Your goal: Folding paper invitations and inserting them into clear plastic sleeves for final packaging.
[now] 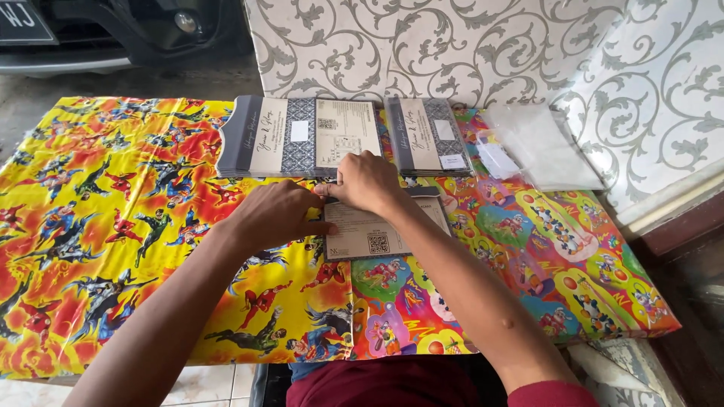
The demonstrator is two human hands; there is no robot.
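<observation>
A beige printed card [377, 230] with a dark patterned edge lies on the colourful cartoon-print table cover [113, 226]. My left hand [275, 215] and my right hand [366, 181] meet at the card's top left corner, fingertips pinching its edge. Just beyond the hands sits a stack of matching cards [302, 137] with grey patterned bands, and a second stack [427, 136] to its right.
A pile of clear plastic sleeves [539, 147] lies at the back right. A wall with grey scroll-patterned paper [490, 45] rises behind the table. A dark car bumper [113, 30] shows at the top left. Tiled floor [211, 384] is below the front edge.
</observation>
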